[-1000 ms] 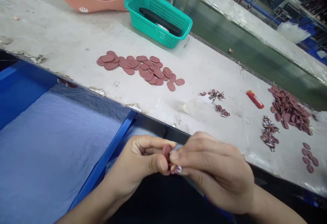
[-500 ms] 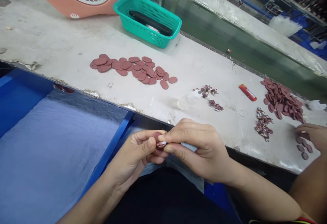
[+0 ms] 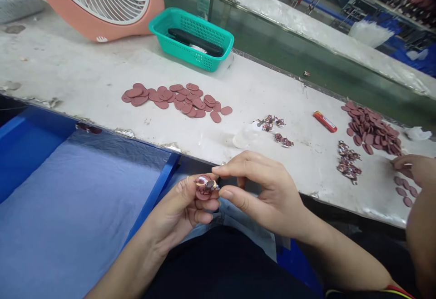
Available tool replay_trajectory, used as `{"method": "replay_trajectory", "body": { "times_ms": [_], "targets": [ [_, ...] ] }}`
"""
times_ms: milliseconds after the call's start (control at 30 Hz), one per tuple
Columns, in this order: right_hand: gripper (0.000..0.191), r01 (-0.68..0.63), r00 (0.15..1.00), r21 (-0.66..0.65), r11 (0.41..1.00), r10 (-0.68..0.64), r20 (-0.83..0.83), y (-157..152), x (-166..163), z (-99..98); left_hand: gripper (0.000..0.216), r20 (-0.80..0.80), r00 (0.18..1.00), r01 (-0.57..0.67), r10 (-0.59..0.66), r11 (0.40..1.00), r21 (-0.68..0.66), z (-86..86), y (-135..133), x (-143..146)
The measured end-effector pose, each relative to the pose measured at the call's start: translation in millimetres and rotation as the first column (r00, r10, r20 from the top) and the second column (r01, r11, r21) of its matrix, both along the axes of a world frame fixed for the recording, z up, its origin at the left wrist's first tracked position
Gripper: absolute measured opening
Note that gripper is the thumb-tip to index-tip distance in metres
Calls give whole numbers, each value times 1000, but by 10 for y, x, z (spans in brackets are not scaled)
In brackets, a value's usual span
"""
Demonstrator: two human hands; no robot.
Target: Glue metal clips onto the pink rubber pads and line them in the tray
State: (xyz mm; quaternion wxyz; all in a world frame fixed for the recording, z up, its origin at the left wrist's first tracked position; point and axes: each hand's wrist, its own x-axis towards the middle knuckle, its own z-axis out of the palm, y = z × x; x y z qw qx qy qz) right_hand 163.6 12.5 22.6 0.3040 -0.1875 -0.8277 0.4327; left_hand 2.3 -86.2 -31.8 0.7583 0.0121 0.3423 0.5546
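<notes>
In front of my lap, my left hand (image 3: 179, 206) pinches a reddish-brown oval disc (image 3: 203, 195) between thumb and fingers. A small painted figurine (image 3: 210, 184) in brown, white and tan lies against that disc; whether the two are joined, I cannot tell. Just right of it is my right hand (image 3: 264, 190), thumb and forefinger apart and nothing between them, the fingertips close to the figurine's edge. Beyond my hands on the table are loose oval discs (image 3: 197, 103), a translucent white bottle (image 3: 243, 137) lying on its side, and small figurines (image 3: 283, 141) in clusters.
A green basket (image 3: 190, 58) with a black object and an orange fan (image 3: 136, 28) stand at the back. Rightward are a red packet (image 3: 325, 122), piled discs (image 3: 374, 128), more figurines (image 3: 348, 160) and another person's hand (image 3: 420, 169). A blue tray (image 3: 155, 190) adjoins the table edge at left.
My right thumb and forefinger have come off the piece and spread apart. The figurine now shows more fully in my left hand. The view has tilted up slightly.
</notes>
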Motion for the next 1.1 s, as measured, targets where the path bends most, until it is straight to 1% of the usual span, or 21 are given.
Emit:
{"method": "replay_trajectory", "body": {
  "times_ms": [167, 300, 367, 400, 433, 467, 500, 533, 567, 600, 633, 700, 733, 833, 900, 933, 967, 1000, 1033, 1067, 1100],
  "targets": [
    [21, -2, 998, -72, 997, 7, 68, -40, -26, -16, 30, -4, 1000, 18, -18, 998, 64, -20, -21, -5],
    [19, -5, 999, -96, 995, 10, 50, -56, -57, -52, 33, -27, 999, 42, -39, 993, 107, -8, -13, -42],
    [17, 19, 1000, -62, 998, -19, 6, -68, -88, -81, 42, -58, 997, 46, -40, 993, 106, -4, -13, -68],
    [16, 48, 999, -20, 999, -48, -19, -78, -108, -101, 49, -87, 996, 36, -28, 995, 97, -4, -20, -80],
    [15, 88, 995, 38, 995, -86, -46, -91, -132, -124, 54, -137, 991, 1, 11, 996, 85, -6, -31, -91],
    [14, 135, 989, 109, 985, -128, -72, -107, -160, -152, 56, -212, 973, -72, 87, 994, 77, -9, -47, -98],
    [13, 183, 981, 189, 965, -168, -96, -126, -191, -184, 52, -305, 932, -181, 197, 980, 82, -12, -68, -103],
    [14, 223, 973, 272, 936, -199, -114, -146, -227, -220, 46, -398, 860, -298, 318, 948, 113, -14, -91, -103],
    [15, 248, 968, 354, 902, -217, -126, -167, -268, -260, 39, -475, 772, -397, 423, 904, 160, -12, -114, -101],
    [17, 258, 966, 430, 865, -220, -136, -185, -315, -301, 33, -529, 691, -460, 492, 864, 204, -7, -135, -98],
    [18, 255, 967, 496, 830, -211, -143, -202, -366, -343, 30, -562, 636, -490, 528, 840, 234, 1, -152, -93],
    [19, 228, 973, 588, 776, -173, -150, -226, -483, -421, 28, -607, 594, -499, 528, 834, 237, 29, -175, -87],
    [18, 214, 977, 613, 761, -153, -152, -236, -547, -452, 27, -629, 581, -506, 517, 835, 219, 44, -182, -88],
    [14, 185, 983, 632, 752, -133, -129, -283, -723, -487, 24, -656, 553, -553, 514, 815, 172, 70, -209, -135],
    [14, 159, 987, 637, 754, -117, -107, -335, -791, -447, 24, -657, 548, -579, 517, 802, 148, 41, -244, -234],
    [14, 133, 991, 643, 754, -88, -102, -364, -799, -412, 25, -689, 519, -588, 505, 797, 141, 3, -265, -318],
    [15, 104, 993, 650, 752, -49, -103, -392, -791, -370, 27, -746, 463, -597, 479, 791, 137, -55, -285, -429],
    [16, 78, 994, 661, 747, -9, -107, -414, -767, -327, 28, -810, 387, -605, 441, 785, 137, -132, -301, -571],
    [15, 55, 994, 670, 741, 22, -106, -429, -730, -290, 31, -887, 271, -604, 373, 784, 146, -229, -309, -744],
    [14, 40, 994, 676, 736, 39, -101, -434, -684, -263, 33, -927, 185, -612, 326, 776, 151, -341, -307, -944],
    [13, 41, 994, 679, 733, 36, -99, -428, -634, -250, 35, -947, 130, -623, 293, 767, 151, -465, -292, -1166]
  ]
}}
